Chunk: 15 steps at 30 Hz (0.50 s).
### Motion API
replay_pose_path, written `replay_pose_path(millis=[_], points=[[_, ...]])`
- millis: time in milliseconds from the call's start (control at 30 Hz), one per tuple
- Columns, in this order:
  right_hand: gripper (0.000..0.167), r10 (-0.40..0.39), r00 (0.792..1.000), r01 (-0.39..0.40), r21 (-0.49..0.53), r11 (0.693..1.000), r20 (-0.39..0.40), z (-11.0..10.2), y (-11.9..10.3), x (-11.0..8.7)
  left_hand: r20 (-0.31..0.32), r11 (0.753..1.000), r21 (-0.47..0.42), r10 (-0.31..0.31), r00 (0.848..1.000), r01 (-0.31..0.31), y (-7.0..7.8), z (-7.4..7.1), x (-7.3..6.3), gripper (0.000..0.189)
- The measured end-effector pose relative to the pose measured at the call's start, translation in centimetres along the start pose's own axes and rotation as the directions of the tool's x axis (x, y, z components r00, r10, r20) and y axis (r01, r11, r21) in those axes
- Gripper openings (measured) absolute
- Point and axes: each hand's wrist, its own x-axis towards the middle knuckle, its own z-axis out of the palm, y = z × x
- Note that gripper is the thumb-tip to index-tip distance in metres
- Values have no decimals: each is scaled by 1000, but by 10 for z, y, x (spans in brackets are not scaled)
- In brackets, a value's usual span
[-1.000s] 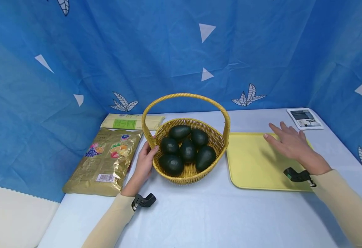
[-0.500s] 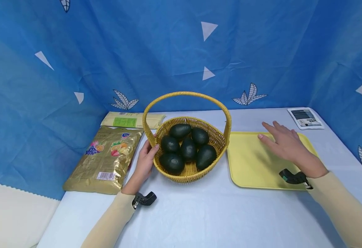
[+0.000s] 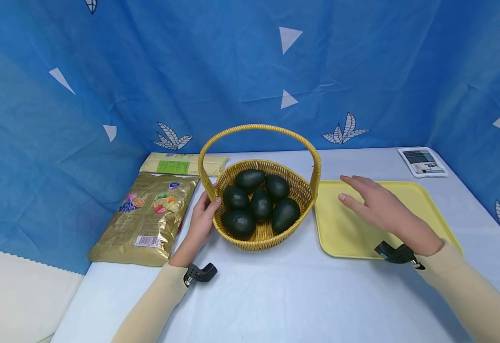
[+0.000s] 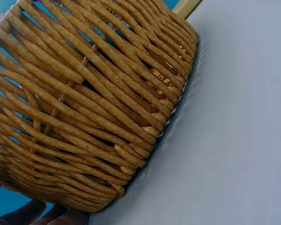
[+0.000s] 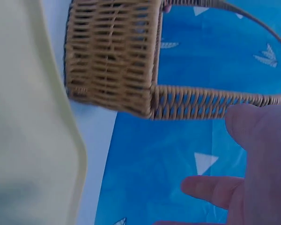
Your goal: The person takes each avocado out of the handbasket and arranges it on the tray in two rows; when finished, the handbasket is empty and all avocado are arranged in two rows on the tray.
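A yellow wicker basket (image 3: 256, 245) with a tall arched handle stands upright on the white-covered table. Several dark green avocados (image 3: 261, 205) lie inside it. My left hand (image 3: 200, 221) grips its left side near the handle's foot, thumb over the rim. In the left wrist view the woven wall (image 4: 98, 103) fills most of the frame, and the fingers (image 4: 61, 216) show dark below it. My right hand (image 3: 378, 205) hovers with fingers extended and holding nothing above a yellow tray (image 3: 335, 238). The right wrist view has thumb and fingers apart, short of the basket (image 5: 112, 51).
To the left of the basket lies a gold candy bag (image 3: 147, 219), with a cream and green packet (image 3: 181, 165) behind it. At the back right is a small white-edged packet (image 3: 423, 162). Blue cloth (image 3: 241, 71) hangs behind the table and along both sides.
My right hand has moved left over the tray towards the basket. The left hand keeps its grip, and the basket and avocados stay in place.
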Motion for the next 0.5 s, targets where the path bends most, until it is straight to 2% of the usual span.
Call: replay_pose_path(millis=[167,300,433,500], points=[[61,-43,999,43,20,999,1,3,-20,-6,-2,1000,18,-9,1000,9,2,0,0,51],[49,-120,992,122,53,991,-26,7,-39,-9,0,999,29,-13,1000,13,4,1,-1,51],[34,-237,967,246,92,965,-96,15,-60,-6,4,1000,31,-7,1000,7,5,1,-1,52],[33,-285,950,299,114,947,-126,20,-70,-1,5,999,36,-7,1000,7,5,1,-2,52]])
